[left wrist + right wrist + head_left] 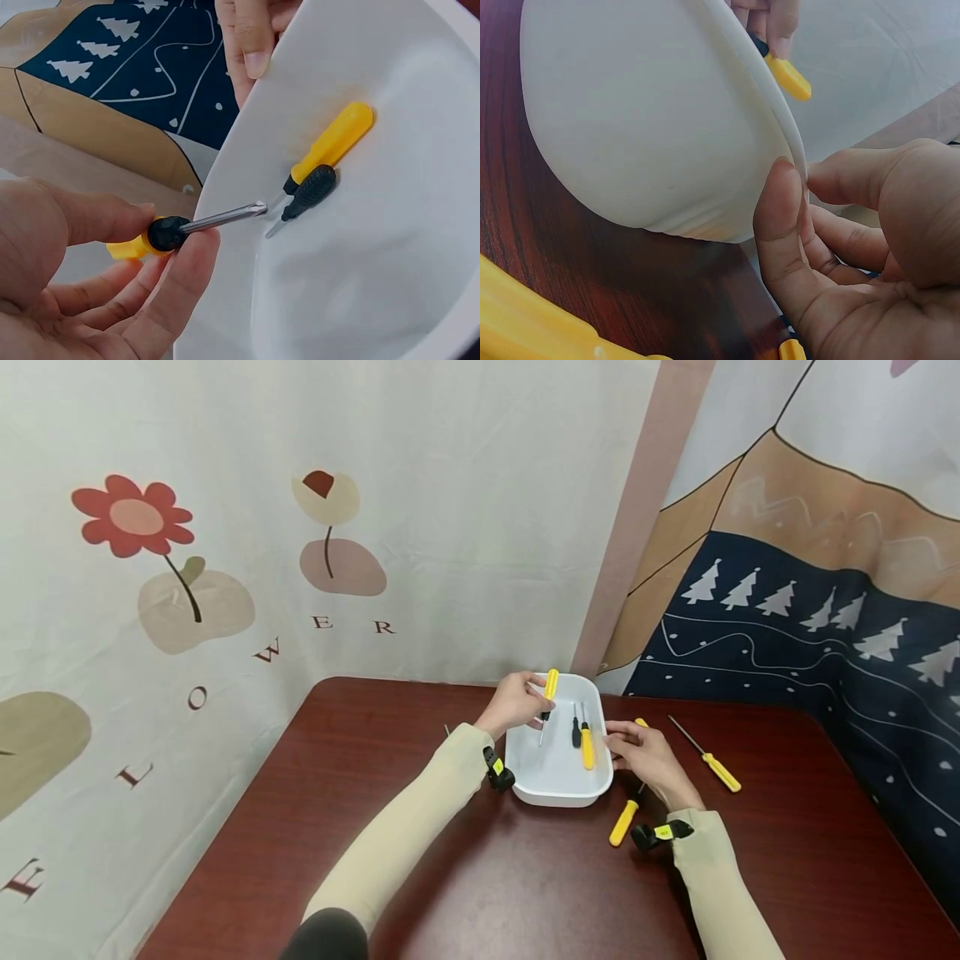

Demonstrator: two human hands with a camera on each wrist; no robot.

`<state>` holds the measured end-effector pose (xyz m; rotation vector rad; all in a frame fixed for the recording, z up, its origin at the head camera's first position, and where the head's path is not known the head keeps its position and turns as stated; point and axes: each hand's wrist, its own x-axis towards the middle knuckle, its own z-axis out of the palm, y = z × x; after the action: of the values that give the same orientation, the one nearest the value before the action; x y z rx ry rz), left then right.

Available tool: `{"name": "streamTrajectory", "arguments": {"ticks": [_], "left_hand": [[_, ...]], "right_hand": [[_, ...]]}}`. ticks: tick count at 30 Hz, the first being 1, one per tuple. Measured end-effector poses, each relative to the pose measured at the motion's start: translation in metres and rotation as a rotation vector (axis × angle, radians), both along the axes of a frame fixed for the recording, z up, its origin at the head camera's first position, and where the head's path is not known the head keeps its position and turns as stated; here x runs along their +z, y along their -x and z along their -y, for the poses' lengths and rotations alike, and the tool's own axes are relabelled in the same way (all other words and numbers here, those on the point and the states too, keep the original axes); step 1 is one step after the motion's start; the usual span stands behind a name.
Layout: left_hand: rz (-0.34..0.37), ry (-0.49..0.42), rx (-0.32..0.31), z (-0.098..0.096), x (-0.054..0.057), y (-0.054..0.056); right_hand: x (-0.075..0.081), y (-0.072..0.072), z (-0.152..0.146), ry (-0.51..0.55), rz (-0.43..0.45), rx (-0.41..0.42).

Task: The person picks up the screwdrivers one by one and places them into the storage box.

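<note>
My left hand (pixel 517 703) pinches a screwdriver (pixel 552 682) with a yellow and black handle over the white tray (pixel 543 787). Its shaft slants down toward the tray floor, and a cross-shaped tip shows in the left wrist view. On the right side, my right hand (pixel 651 764) grips the tray's rim (pixel 776 97) between thumb and finger. Inside the tray lie a short black-handled screwdriver (pixel 315 187) and a yellow-handled screwdriver (pixel 337 139), side by side.
Right of the tray, a yellow-handled screwdriver (pixel 624 823) lies near my right wrist and another (pixel 722 773) farther right. A yellow handle (pixel 641 722) is partly hidden behind my right hand. A thin metal tip (pixel 447 730) shows beyond my left sleeve. Printed curtains hang behind the table.
</note>
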<state>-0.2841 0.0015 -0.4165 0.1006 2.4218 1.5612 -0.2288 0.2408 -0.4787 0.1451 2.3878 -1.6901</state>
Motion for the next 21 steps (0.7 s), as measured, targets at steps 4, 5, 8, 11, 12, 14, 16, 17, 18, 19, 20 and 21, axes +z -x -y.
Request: {"name": "streamTrajectory", "arguments": {"ticks": [4, 5, 8, 11, 12, 14, 16, 17, 18, 19, 20, 21], "left_hand": [[0.008, 0.013, 0.015, -0.004, -0.002, 0.002], [0.009, 0.017, 0.019, -0.004, -0.002, 0.002], [0.007, 0.040, 0.034, -0.007, -0.001, 0.004], [0.007, 0.073, 0.043, -0.009, 0.000, 0.007], [0.006, 0.080, 0.046, -0.010, 0.000, 0.008], [0.005, 0.089, 0.050, -0.012, -0.002, 0.011], [0.008, 0.099, 0.048, -0.013, -0.004, 0.013], [0.010, 0.102, 0.048, -0.014, -0.005, 0.015], [0.013, 0.107, 0.048, -0.015, -0.006, 0.016], [0.016, 0.109, 0.047, -0.016, -0.007, 0.018], [0.020, 0.113, 0.045, -0.017, -0.008, 0.019], [0.025, 0.116, 0.043, -0.018, -0.009, 0.020]], "right_hand": [[0.001, -0.001, 0.000, 0.000, 0.001, 0.002], [0.001, -0.001, 0.000, 0.000, 0.002, 0.002], [0.001, -0.001, 0.000, 0.000, 0.007, 0.002], [0.001, -0.001, 0.000, -0.001, 0.008, 0.000], [0.001, -0.001, 0.000, -0.001, 0.007, 0.000], [0.001, -0.001, -0.001, 0.000, 0.003, 0.001], [0.001, -0.001, -0.001, 0.001, 0.000, 0.003], [0.001, -0.001, -0.001, 0.002, -0.001, 0.003], [0.001, -0.001, -0.001, 0.002, -0.002, 0.004], [0.001, -0.001, -0.001, 0.001, -0.002, 0.004], [0.001, 0.000, -0.001, 0.001, -0.002, 0.006], [0.001, 0.000, -0.001, 0.001, -0.002, 0.006]]}}
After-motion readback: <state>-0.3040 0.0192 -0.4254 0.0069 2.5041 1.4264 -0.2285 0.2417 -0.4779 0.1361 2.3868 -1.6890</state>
